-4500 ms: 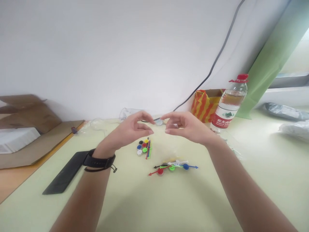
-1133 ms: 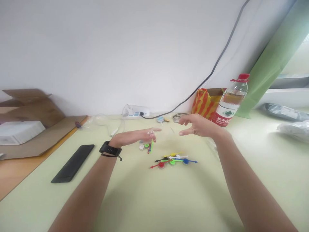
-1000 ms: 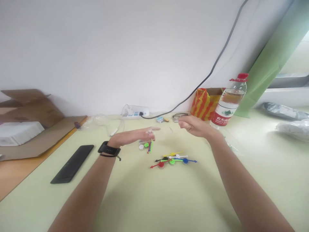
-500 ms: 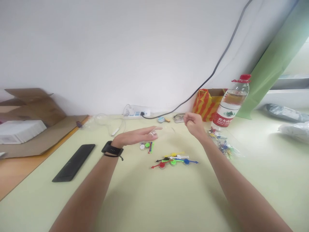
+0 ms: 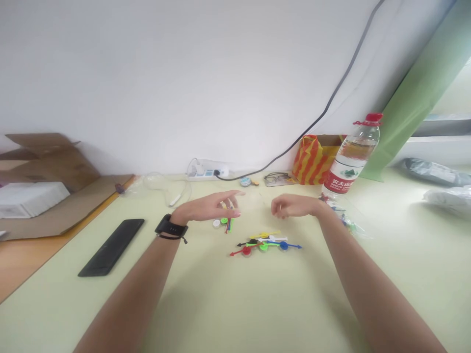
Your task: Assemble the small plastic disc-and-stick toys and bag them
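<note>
Right hand [image 5: 294, 205] has dropped lower over the desk [image 5: 228, 304] since half a second ago, when it was up nearer the wall as a fist, and the left hand [image 5: 208, 207] has gone from flat to a rounded C. So right now the left has its thumb and fingers spread, with a gap between them, while the right is palm down with the fingers curled in; can't tell if it's pinching anything. The hands are apart, facing each other. The spinners [image 5: 263, 247] (red, green, blue, black, white and yellow, each a disc with an arrow) are lying in a loose cluster on the desk, on the near side of both hands. Peeking out just below the left hand are a white disc [image 5: 216, 223], a green disc [image 5: 223, 221] and some loose arrows [image 5: 228, 226], partly hidden. There's a clear bag [image 5: 349, 225] of colourful bits beside the right forearm, with a red-capped bottle [image 5: 348, 164] behind it. Black slab [image 5: 111, 247] over on the left, power strip [image 5: 208, 173] by the wall.
</note>
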Tool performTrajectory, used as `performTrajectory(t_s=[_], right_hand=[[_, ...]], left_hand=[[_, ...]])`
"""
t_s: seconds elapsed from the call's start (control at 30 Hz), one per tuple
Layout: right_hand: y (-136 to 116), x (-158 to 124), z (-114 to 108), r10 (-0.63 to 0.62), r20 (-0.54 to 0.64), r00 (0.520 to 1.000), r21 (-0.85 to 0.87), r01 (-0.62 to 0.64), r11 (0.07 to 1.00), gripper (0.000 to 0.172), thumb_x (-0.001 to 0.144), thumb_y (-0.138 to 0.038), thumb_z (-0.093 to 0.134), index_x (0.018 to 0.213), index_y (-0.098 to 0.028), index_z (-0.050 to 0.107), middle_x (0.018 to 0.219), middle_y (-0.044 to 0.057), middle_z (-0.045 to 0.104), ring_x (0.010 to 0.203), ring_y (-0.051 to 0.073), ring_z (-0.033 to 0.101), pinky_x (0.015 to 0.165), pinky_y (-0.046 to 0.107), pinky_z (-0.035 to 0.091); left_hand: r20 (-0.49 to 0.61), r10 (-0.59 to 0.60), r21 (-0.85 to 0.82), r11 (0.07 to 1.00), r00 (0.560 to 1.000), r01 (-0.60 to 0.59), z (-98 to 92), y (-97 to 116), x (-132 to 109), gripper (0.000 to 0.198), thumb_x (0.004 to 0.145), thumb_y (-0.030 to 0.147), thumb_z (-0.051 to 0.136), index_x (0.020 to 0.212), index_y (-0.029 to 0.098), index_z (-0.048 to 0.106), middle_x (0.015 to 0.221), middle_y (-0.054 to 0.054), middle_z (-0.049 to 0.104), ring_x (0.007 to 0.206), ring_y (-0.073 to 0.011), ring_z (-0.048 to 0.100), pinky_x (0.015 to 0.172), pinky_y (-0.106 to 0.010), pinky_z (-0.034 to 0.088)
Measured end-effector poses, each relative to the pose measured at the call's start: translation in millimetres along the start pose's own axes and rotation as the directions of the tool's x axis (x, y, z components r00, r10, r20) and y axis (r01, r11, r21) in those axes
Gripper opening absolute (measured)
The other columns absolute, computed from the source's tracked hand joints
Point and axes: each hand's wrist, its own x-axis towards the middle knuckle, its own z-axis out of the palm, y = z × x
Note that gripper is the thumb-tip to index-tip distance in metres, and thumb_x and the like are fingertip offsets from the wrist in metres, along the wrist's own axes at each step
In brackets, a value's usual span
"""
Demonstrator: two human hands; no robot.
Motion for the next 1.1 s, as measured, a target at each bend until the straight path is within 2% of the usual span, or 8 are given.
performTrajectory(t_s=[0.1, 0.33, 0.47, 0.6, 0.7, 0.83, 0.93, 1.1], right_hand=[[-4.3, -1.3, 2.7, 0.117, 0.324, 0.939, -0.144, -0.074, 0.987, 0.03, 0.07, -0.042, 0.075, 0.09, -0.019, 0.077, 0.081, 0.005, 0.072, 0.073, 0.02, 0.062, 0.06, 0.027, 0.044], [-3.8, 2.9, 5.7, 0.075, 0.384, 0.92, -0.049, -0.061, 0.997, 0.025, 0.069, -0.038, 0.077, 0.084, -0.018, 0.075, 0.077, 0.001, 0.072, 0.073, 0.018, 0.063, 0.065, 0.026, 0.046], [-0.7, -5.2, -4.5, 0.051, 0.214, 0.975, 0.072, -0.068, 0.995, 0.017, 0.076, -0.032, 0.07, 0.084, -0.017, 0.069, 0.076, 0.004, 0.072, 0.067, 0.017, 0.064, 0.064, 0.028, 0.051], [-5.5, -16.4, -18.2, -0.044, -0.105, 0.993, 0.119, 0.057, 0.991, 0.017, 0.079, -0.032, 0.072, 0.085, -0.017, 0.07, 0.079, 0.006, 0.074, 0.073, 0.019, 0.067, 0.069, 0.031, 0.055], [-13.6, -23.9, -27.0, -0.1, -0.382, 0.919, 0.121, 0.156, 0.98, 0.022, 0.078, -0.038, 0.077, 0.085, -0.017, 0.073, 0.079, 0.007, 0.074, 0.074, 0.02, 0.069, 0.072, 0.033, 0.056], [-24.8, -31.0, -32.7, -0.133, -0.665, 0.735, 0.137, 0.294, 0.946, 0.026, 0.075, -0.041, 0.083, 0.085, -0.018, 0.074, 0.079, 0.007, 0.075, 0.077, 0.022, 0.071, 0.074, 0.034, 0.058], [-33.6, -31.8, -29.8, -0.163, -0.713, 0.682, 0.167, 0.39, 0.905, 0.027, 0.074, -0.04, 0.084, 0.087, -0.019, 0.074, 0.082, 0.006, 0.075, 0.079, 0.022, 0.072, 0.075, 0.035, 0.059], [-49.2, -20.4, -13.2, -0.238, -0.616, 0.751, 0.148, 0.406, 0.902, 0.022, 0.077, -0.037, 0.081, 0.086, -0.018, 0.074, 0.079, 0.006, 0.074, 0.076, 0.021, 0.07, 0.072, 0.033, 0.057]], left_hand=[[-0.016, -0.007, 0.052, 0.999, 1.0, 0.008, 2.4, -7.9, 3.5, 0.079, 0.086, 0.057, 0.068, 0.154, 0.026, 0.043, 0.121, -0.009, 0.065, 0.1, -0.0215, 0.063, 0.083, -0.028, 0.047], [-0.007, -0.017, 0.082, 0.996, 1.0, 0.018, 4.9, -13.6, 6.4, 0.081, 0.084, 0.058, 0.07, 0.153, 0.026, 0.043, 0.12, -0.009, 0.064, 0.096, -0.0211, 0.063, 0.083, -0.03, 0.047], [0.024, -0.009, 0.019, 1.0, 1.0, 0.008, 2.9, -8.2, 4.7, 0.073, 0.088, 0.058, 0.066, 0.151, 0.027, 0.046, 0.116, -0.007, 0.065, 0.101, -0.0225, 0.062, 0.085, -0.03, 0.046], [0.082, -0.004, -0.092, 0.996, 0.997, 0.012, 0.4, -9.7, 3.0, 0.066, 0.096, 0.057, 0.055, 0.153, 0.028, 0.042, 0.114, -0.006, 0.063, 0.101, -0.0216, 0.061, 0.088, -0.031, 0.046], [0.098, 0.022, -0.154, 0.988, 0.995, -0.007, -0.9, -16.0, 3.2, 0.063, 0.098, 0.055, 0.053, 0.154, 0.029, 0.041, 0.114, -0.006, 0.062, 0.104, -0.0224, 0.06, 0.092, -0.034, 0.044], [0.097, 0.063, -0.196, 0.98, 0.993, -0.043, -0.9, -21.2, 4.4, 0.061, 0.099, 0.054, 0.052, 0.154, 0.029, 0.042, 0.116, -0.007, 0.062, 0.108, -0.0243, 0.058, 0.096, -0.036, 0.043], [0.103, 0.061, -0.201, 0.979, 0.993, -0.039, 0.3, -20.1, 5.1, 0.061, 0.1, 0.055, 0.05, 0.154, 0.029, 0.042, 0.116, -0.007, 0.061, 0.11, -0.0243, 0.057, 0.098, -0.036, 0.042], [0.112, 0.04, -0.226, 0.974, 0.993, -0.013, 3.1, -16.3, 5.7, 0.06, 0.1, 0.054, 0.052, 0.153, 0.03, 0.042, 0.119, -0.007, 0.061, 0.11, -0.0232, 0.058, 0.097, -0.036, 0.043]])
